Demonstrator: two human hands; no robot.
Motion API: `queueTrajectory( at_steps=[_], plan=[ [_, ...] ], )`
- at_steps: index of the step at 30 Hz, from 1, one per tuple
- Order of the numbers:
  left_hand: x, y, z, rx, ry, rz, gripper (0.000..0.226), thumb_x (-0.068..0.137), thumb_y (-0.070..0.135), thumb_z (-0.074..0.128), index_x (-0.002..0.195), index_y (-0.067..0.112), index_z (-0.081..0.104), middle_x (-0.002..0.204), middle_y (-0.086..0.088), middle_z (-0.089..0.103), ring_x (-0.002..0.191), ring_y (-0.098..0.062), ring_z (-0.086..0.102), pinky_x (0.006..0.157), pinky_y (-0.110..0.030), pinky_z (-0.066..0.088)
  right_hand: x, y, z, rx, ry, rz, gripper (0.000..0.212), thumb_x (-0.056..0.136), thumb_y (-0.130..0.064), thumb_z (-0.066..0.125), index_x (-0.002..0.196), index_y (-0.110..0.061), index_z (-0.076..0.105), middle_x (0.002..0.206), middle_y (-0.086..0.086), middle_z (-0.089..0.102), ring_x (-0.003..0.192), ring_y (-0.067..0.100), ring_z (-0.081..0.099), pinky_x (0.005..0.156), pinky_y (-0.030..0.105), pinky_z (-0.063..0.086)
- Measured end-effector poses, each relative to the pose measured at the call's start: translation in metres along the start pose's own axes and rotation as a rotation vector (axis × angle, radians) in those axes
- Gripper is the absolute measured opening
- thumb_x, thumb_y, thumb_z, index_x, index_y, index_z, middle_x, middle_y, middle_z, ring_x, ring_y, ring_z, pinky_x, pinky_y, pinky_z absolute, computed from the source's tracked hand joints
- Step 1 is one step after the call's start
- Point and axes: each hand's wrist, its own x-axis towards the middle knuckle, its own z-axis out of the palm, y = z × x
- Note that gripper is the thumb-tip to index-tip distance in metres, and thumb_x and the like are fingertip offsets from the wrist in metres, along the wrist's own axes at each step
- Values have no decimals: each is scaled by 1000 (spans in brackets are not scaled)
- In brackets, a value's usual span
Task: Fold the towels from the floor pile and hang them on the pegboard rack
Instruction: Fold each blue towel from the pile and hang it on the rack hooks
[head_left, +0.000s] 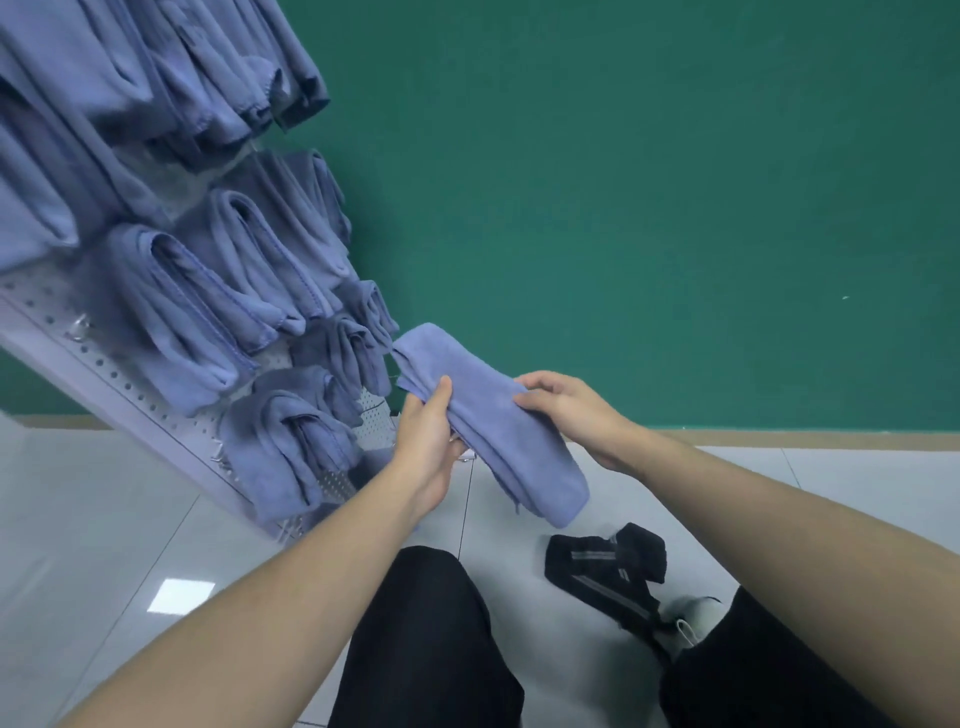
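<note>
Where the frame opens widest, a green wall (623, 208) across the upper right and centre, above a tan skirting strip. Below it, pale grey floor (104, 519) tiles over the lower half, with 1 bright glint at lower left. Down the left side, a white pegboard (98, 371) tilted from upper left toward lower centre, hung with many folded blue towels (218, 312) in rows. At lower centre and lower right, 2 legs in black trousers (426, 639). Between them on the floor, a black strapped sandal (605, 564). At centre, 1 folded blue towel (493, 426) held in the air, just beside the lowest hung ones, slanting from upper left to lower right. Left hand (426, 447) gripping it from below, thumb pressed on top. Right hand (569, 410) holding its right edge, fingers curled over the cloth.
</note>
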Motion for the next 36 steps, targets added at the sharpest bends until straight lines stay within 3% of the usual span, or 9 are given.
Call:
queueTrajectory(
  at_steps=[3, 8, 13, 17, 22, 25, 30, 34, 36],
  plan=[
    [8, -17, -13, -120, 39, -46, 31, 108, 22, 43, 137, 17, 51, 128, -9, 68, 115, -24, 67, 88, -37, 58, 9, 11, 5, -6, 6, 11, 6, 97, -23, 58, 102, -25, 59, 84, -4, 67, 79, 14, 60, 75, 27, 45],
    [26, -41, -22, -226, 91, -125, 30, 108, 24, 42, 138, 22, 47, 126, -11, 68, 113, -28, 68, 96, -44, 56, 22, 36, 19, -149, -152, 90, 30, 88, -43, 73, 108, -21, 67, 102, -3, 75, 90, 7, 69, 84, 26, 52],
    [52, -58, -33, -151, 138, -263, 28, 106, 26, 46, 128, 12, 57, 113, -8, 74, 93, -21, 74, 66, -33, 60, 52, 60, 18, -124, -123, 118, 22, 91, -37, 70, 90, -15, 67, 85, -4, 66, 80, 13, 60, 78, 31, 45],
    [73, -69, -42, -95, 207, -371, 9, 99, 18, 60, 106, 12, 59, 93, -4, 69, 73, -20, 69, 62, -30, 58, 79, 73, 13, -193, -102, 77, 20, 95, -23, 63, 76, -21, 59, 73, -6, 55, 70, 12, 49, 70, 30, 38],
    [97, -91, -53, 479, 324, -23, 22, 90, 14, 65, 92, 21, 44, 78, 2, 48, 61, -11, 42, 56, -20, 38, 118, 73, 6, -475, -186, -28, 12, 96, -16, 57, 88, -17, 65, 78, -9, 62, 76, 11, 54, 66, 18, 42],
    [109, -85, -48, 720, 135, 201, 26, 92, 7, 58, 109, 23, 49, 97, 5, 55, 71, -8, 47, 60, -11, 37, 139, 69, 8, -620, -288, -69, 16, 94, -14, 55, 88, -26, 64, 82, -10, 64, 79, 14, 57, 69, 23, 44],
    [145, -75, -40, 968, -141, 126, 48, 89, 12, 55, 133, 29, 48, 117, 11, 59, 108, -12, 57, 87, -24, 43, 182, 62, 15, -735, -396, -104, 18, 91, -23, 58, 89, -39, 65, 94, -5, 71, 91, 20, 64, 82, 35, 51],
    [176, -69, -47, 1102, -154, 160, 7, 90, 24, 58, 97, 23, 58, 84, 10, 58, 84, -17, 56, 64, -23, 41, 215, 59, 21, -711, -462, -126, 12, 94, -21, 60, 94, -29, 68, 96, -2, 71, 90, 16, 62, 83, 32, 49],
    [192, -72, -58, 1238, -124, 206, 19, 89, 40, 61, 79, 26, 54, 75, 4, 56, 83, -22, 52, 67, -32, 41, 231, 62, 23, -666, -487, -139, 9, 94, -16, 62, 92, -24, 67, 90, -4, 67, 84, 11, 58, 79, 28, 47]
  ],
)
